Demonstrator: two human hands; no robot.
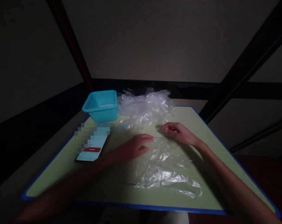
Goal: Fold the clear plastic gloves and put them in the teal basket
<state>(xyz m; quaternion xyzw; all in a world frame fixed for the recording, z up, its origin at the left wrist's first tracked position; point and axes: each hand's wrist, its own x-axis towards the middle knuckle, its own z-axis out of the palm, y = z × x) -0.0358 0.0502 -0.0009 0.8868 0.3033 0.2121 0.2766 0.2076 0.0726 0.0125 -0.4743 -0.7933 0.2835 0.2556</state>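
A crumpled clear plastic glove [163,177] lies spread on the table close to me, its fingers hard to tell apart. My left hand [138,145] is at the glove's upper left, fingers stretched and thumb apart; whether it touches the film I cannot tell. Beyond the glove's upper right edge is my right hand [178,133], with loosely curled fingers and nothing visible in them. Farther back rises a loose heap of clear disposable gloves [147,105], several finger shapes sticking up from it.
A turquoise plastic basket [103,115] stands at the back left, beside the heap. In front of it lies a phone [91,152] with a lit, partly blurred screen. The pale green table [117,189] has a blue edge, and a wall with dark beams stands behind it.
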